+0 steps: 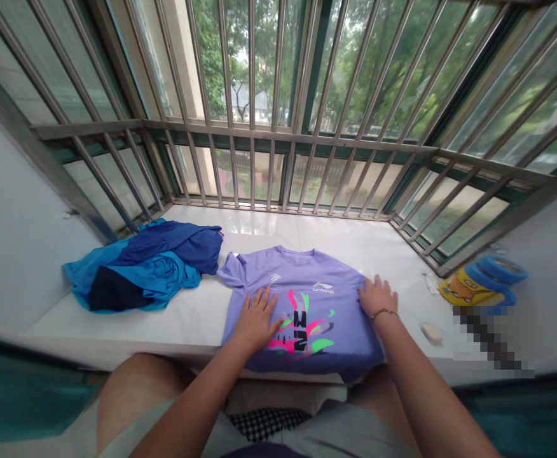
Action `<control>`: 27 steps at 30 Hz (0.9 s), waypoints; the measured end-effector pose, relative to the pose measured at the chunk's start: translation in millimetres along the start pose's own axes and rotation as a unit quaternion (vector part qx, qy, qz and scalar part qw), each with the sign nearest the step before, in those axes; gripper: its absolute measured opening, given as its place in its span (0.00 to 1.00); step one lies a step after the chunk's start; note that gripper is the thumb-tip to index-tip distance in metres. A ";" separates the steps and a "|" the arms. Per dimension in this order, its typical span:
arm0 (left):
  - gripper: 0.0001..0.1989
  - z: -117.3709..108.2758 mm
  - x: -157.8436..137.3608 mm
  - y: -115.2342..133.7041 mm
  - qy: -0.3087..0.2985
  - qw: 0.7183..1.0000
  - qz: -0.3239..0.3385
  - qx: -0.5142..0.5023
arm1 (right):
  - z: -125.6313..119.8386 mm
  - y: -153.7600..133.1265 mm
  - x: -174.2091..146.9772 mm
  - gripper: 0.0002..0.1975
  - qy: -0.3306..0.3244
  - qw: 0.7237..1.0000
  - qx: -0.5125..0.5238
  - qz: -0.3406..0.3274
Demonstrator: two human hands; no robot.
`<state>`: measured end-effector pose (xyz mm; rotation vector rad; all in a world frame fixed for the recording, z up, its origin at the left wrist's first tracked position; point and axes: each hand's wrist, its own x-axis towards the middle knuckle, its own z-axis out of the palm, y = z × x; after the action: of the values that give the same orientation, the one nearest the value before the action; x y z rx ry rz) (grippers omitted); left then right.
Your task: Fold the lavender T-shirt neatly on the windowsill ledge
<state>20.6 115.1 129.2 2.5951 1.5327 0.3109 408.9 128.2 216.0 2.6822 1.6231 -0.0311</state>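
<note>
A purple T-shirt (pixel 302 267) with a bright printed front lies face up on the white window ledge (pixel 278 230), its hem hanging over the front edge. Flat on the shirt's chest, left of the print, rests my left hand (pixel 258 316) with fingers spread. My right hand (pixel 378 296), a bracelet at its wrist, touches the shirt's right side near the sleeve, fingers apart. The left sleeve lies bunched outward; the right sleeve is partly hidden under or behind my right hand.
Blue clothes (pixel 154 267) are heaped on the ledge at left. At right stand a yellow cup with a blue lid (pixel 481 283) and a small beige block (pixel 432 333). Metal window bars (pixel 252 70) enclose the ledge's back and sides. My knees press close to its front.
</note>
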 end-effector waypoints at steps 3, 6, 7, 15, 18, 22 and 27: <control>0.36 2.2 -5.3 3.3 0.007 1.000 0.000 -0.003 | -15.6 23.6 15.2 0.28 0.088 0.991 -0.002 0.098; 0.36 3.5 -7.2 4.1 0.015 1.000 -0.001 -0.004 | -13.0 17.6 2.1 0.27 0.166 0.985 0.006 0.035; 0.36 3.7 -7.3 4.0 0.016 1.000 -0.001 -0.005 | -8.6 12.0 -5.8 0.27 0.164 0.986 0.009 -0.016; 0.35 0.0 -11.2 7.0 0.003 1.000 -0.003 -0.009 | 14.8 39.0 -13.5 0.31 0.007 0.990 0.046 0.136; 0.35 -1.6 -13.6 8.7 0.010 1.000 -0.004 -0.013 | 1.2 61.8 11.1 0.19 -0.041 0.988 0.075 0.125; 0.35 -2.1 -14.0 8.7 0.013 1.000 -0.004 -0.011 | -24.5 66.5 35.7 0.22 -0.012 0.990 0.121 0.072; 0.35 -4.5 -13.2 9.0 0.007 1.000 -0.003 -0.010 | -43.1 61.9 51.0 0.27 0.051 0.989 0.119 0.074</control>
<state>21.0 99.2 133.8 2.5774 1.5335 0.3434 488.0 145.3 257.8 3.0242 1.5288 -0.0936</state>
